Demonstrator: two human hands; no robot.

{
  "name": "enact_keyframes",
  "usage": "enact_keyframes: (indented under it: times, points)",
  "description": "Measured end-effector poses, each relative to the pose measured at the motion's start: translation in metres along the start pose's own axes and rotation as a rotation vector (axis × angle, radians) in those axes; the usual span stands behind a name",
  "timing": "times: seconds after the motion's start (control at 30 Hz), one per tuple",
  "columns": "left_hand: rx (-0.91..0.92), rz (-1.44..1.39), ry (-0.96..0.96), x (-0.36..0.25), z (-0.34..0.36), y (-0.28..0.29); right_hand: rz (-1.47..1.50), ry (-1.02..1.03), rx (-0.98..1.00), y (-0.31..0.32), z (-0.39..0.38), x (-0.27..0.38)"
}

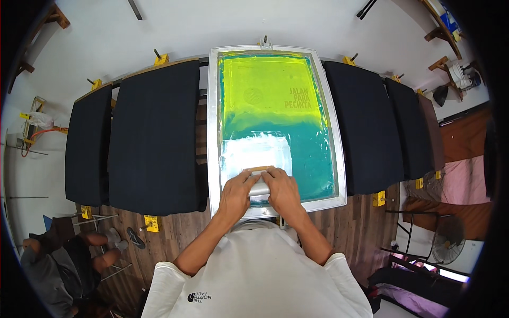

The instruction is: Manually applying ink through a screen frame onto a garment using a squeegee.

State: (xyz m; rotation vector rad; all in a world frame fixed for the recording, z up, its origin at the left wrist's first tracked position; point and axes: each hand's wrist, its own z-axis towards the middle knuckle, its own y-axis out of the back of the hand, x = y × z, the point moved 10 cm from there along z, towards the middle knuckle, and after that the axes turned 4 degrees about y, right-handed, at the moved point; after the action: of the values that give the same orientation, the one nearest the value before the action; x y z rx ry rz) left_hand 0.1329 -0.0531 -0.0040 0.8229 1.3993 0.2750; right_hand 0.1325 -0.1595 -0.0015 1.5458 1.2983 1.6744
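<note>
A screen printing frame (213, 122) with a pale metal rim lies before me. Its mesh is yellow-green at the far part and teal (313, 159) nearer to me, with a printed design in the far part. White ink (254, 151) is spread over the near left of the mesh. My left hand (236, 191) and my right hand (282, 190) grip a squeegee (259, 189) side by side at the near end of the frame. Its grey body shows between my hands, and a brown edge shows beyond my fingertips. The fingers of both hands are bent over it.
Black cloth-covered boards (154, 138) stand in a row to the left, and more black boards (366, 127) to the right. Yellow blocks (151, 223) jut from the board ends. Another person (63, 265) sits at the lower left. A fan (448, 239) stands at the lower right.
</note>
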Motion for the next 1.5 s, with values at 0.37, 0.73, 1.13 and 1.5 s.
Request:
enact_keyframes:
  times: [0.37,0.73,1.13,1.5]
  points:
    - [-0.038,0.059,-0.051,-0.002,-0.008,-0.002,-0.053,0.067,-0.166,-0.004,-0.014,0.002]
    - [0.058,0.089,0.007,-0.009,-0.022,-0.008,-0.035,0.04,-0.113,-0.001,-0.028,0.008]
    - [0.052,0.061,0.01,-0.011,-0.035,-0.014,0.01,0.028,-0.069,-0.009,-0.043,0.008]
    - [0.118,0.01,0.017,-0.008,-0.043,-0.02,0.063,0.056,-0.05,-0.003,-0.05,0.009]
